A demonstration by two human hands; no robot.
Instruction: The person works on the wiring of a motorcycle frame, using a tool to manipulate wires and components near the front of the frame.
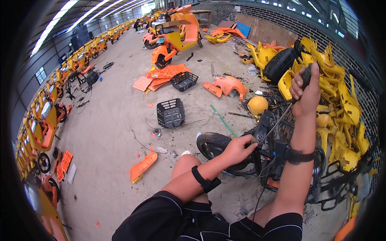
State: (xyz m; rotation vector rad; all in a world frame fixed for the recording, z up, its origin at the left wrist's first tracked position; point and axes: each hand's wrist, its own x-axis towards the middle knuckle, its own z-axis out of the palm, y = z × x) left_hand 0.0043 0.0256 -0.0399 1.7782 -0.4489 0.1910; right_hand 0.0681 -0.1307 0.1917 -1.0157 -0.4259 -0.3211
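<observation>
My right hand (307,90) is raised and wrapped around the black handle of a long screwdriver (277,127). Its thin metal shaft slants down to the left, toward the stripped scooter frame. Beside the shaft's lower end, my left hand (240,149) has its fingers pinched together at the frame; what they hold is hidden. Below and between my arms lies the dark scooter frame, with a black-tyred wheel (213,145) at its left end and loose cables (264,176) hanging from it.
Broken yellow panels (345,138) pile up along the brick wall at right. A yellow helmet (257,105), black baskets (171,113) and an orange fender (229,85) lie ahead. An orange-yellow scooter (177,38) stands farther off; rows of scooters (44,124) line the left.
</observation>
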